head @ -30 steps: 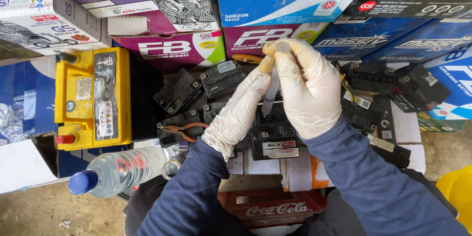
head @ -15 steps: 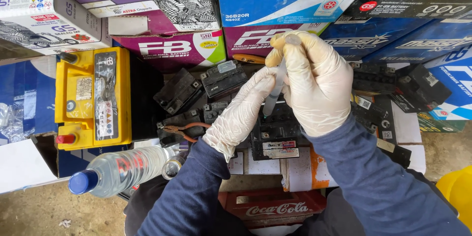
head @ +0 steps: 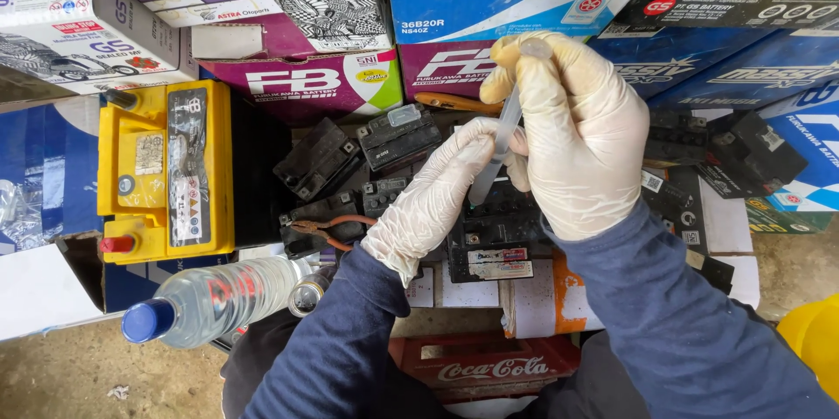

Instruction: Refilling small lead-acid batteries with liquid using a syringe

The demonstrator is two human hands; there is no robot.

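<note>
Now both hands wear thin white gloves & meet in the middle, over a pile of small black batteries (head: 398, 135). The right hand (head: 581, 135) is up high w/ its fingers curled shut around the top of a thin clear tube (head: 498, 152). The thumb sits on the tube's top end. The tube points down & a bit left, toward a small black battery (head: 498, 235) right under the hands. The left hand (head: 437, 196) comes in from below. Its fingertips pinch the tube about halfway down, so those fingers are closed on it too.

The small black battery sits near the front edge of the pile, on white paper, w/ a white & red sticker on its front. I can't tell if the tube's tip touches it.

Left of the hands, pliers w/ orange handles (head: 328, 231) lie among the batteries. Further left, a big yellow battery (head: 166, 170) stands up on its end, w/ a red cap at its low corner. A clear water bottle w/ a blue cap (head: 218, 297) lies on its side near the left arm. A red crate (head: 489, 367) is at the bottom, between the arms. Cardboard boxes (head: 306, 78) in purple, blue & white are stacked along the back.
</note>
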